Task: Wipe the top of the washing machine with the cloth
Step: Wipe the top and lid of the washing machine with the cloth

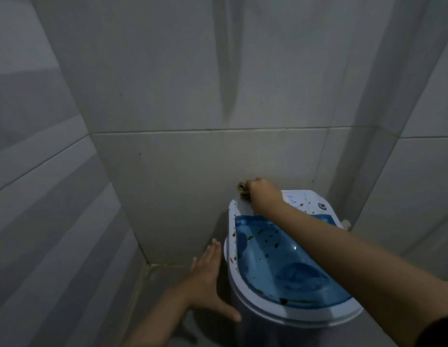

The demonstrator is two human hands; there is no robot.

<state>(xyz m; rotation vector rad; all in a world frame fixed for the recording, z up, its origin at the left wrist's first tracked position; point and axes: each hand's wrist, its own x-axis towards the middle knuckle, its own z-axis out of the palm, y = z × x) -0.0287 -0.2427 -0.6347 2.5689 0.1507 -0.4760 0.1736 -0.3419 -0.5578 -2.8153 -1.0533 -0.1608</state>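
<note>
My right hand (261,194) squeezed the cloth (243,191) at the washing machine (245,291) top's far corner; my left hand (208,274) lay flat, holding nothing. I should press down and drag the crumbs (268,237) toward me.

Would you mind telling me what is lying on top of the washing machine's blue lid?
Small green and brown bits of debris are scattered across the blue lid. The right forearm crosses above it, hiding its far right part.

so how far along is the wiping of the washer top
Barely begun. The right hand holds a bunched brownish cloth at the far-left corner of the white washing machine, while the open left hand braces its side. Green and brown specks still cover the translucent blue lid and control panel.
</note>
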